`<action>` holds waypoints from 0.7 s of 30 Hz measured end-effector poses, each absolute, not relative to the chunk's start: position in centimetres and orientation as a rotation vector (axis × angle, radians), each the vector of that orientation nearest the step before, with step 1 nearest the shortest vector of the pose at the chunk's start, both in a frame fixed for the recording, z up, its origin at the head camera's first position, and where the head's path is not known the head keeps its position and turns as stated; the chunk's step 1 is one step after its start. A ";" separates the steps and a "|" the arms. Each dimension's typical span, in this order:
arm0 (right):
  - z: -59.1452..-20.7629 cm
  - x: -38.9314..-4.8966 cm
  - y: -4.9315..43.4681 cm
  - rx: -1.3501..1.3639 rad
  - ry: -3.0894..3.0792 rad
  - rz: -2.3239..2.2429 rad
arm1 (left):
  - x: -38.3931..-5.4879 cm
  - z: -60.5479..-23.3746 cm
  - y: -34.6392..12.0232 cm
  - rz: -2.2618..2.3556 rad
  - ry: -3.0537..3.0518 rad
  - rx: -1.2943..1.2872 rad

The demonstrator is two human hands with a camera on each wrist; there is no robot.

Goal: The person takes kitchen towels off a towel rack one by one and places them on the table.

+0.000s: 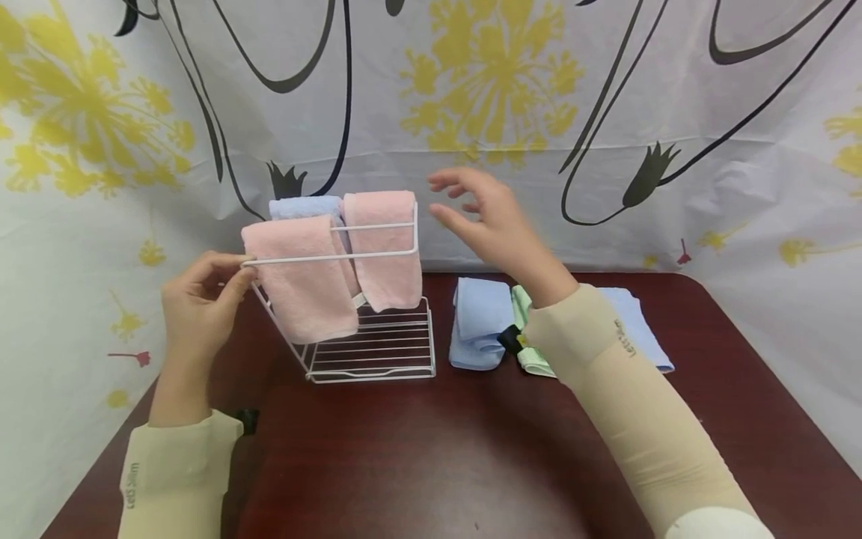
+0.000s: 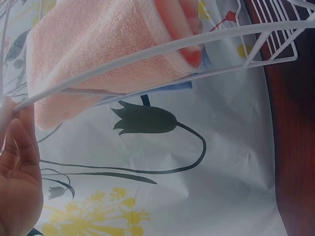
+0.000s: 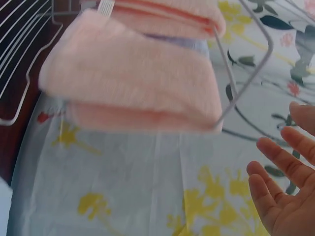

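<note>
Left hand (image 1: pixel 202 303) pinches rack (image 1: pixel 319 260) | right hand (image 1: pixel 488 217) loose near pink cloth (image 1: pixel 387 281) | right sleeve (image 1: pixel 619 367) partly hides green cloth (image 1: pixel 536 364)

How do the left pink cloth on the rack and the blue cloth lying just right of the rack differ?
Colour: the left pink cloth is pale pink, while the blue cloth is light blue.
Pose: the left pink cloth hangs in the upper part of the white wire rack; the blue cloth lies folded on the dark red table.
Both are soft fabric cloths.
</note>
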State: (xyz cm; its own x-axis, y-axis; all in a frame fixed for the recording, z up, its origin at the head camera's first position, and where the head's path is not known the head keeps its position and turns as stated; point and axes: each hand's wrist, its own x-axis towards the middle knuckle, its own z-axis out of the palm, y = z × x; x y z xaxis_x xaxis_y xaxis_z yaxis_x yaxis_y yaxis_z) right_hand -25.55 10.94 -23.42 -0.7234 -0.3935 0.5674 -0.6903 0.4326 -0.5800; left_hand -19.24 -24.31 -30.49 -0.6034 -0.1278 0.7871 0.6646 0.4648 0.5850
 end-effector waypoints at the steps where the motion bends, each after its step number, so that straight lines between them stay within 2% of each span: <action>1: -23.2 -25.6 10.4 0.946 -2.351 1.176 | -19.2 -30.5 -24.3 -1.224 -1.897 -0.450; 21: -21.0 -27.5 1.6 1.294 -2.511 1.154 | -19.2 -30.4 -24.7 -1.224 -1.937 -0.428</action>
